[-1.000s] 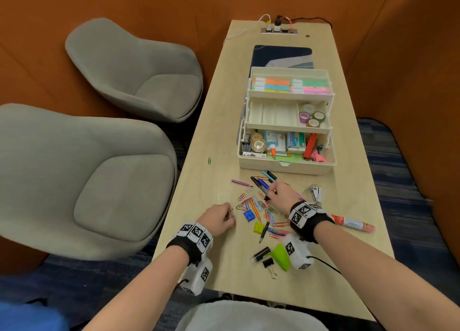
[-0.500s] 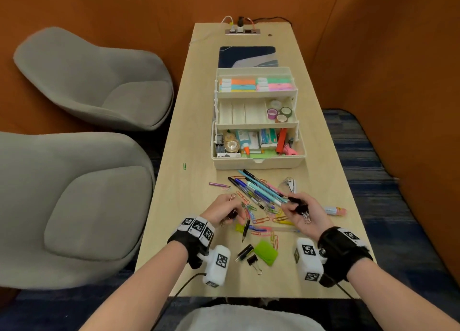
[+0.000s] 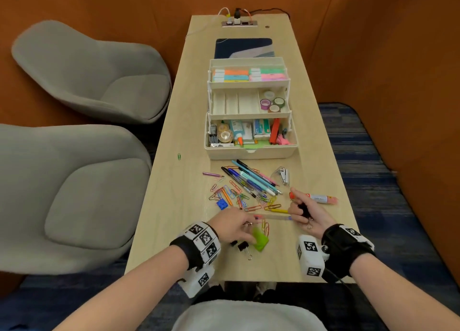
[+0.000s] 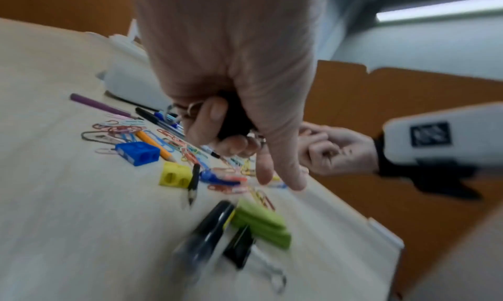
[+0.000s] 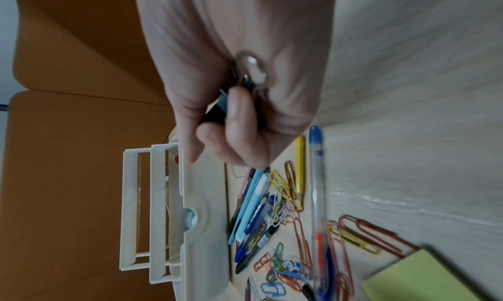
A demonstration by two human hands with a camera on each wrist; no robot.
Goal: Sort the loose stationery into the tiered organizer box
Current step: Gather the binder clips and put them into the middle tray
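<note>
The cream tiered organizer box [image 3: 251,152] [image 5: 201,198] stands open in the middle of the table. In front of it lie pens [image 3: 251,179], coloured paper clips [image 3: 231,193], a blue sharpener [image 3: 222,204] [image 4: 137,154] and a yellow sharpener [image 4: 175,177]. My left hand [image 3: 236,227] [image 4: 231,133] grips black binder clips [image 4: 234,120] in its palm, its index finger pointing down beside the green sticky notes [image 3: 260,240] [image 4: 261,221]. A loose binder clip [image 3: 242,246] [image 4: 239,249] lies just below it. My right hand [image 3: 303,212], palm up, holds more black binder clips [image 5: 217,109].
A clear pen [image 3: 273,217] [image 5: 315,187] lies between my hands. A staple remover [image 3: 283,175] and an orange-capped stick [image 3: 316,197] lie at the right. A lone green clip [image 3: 179,156] lies left of the box. Grey chairs [image 3: 87,193] stand along the left edge.
My right hand has left the pen pile and turned palm up with binder clips in it. My left hand has moved right and nearer, to the green sticky notes.
</note>
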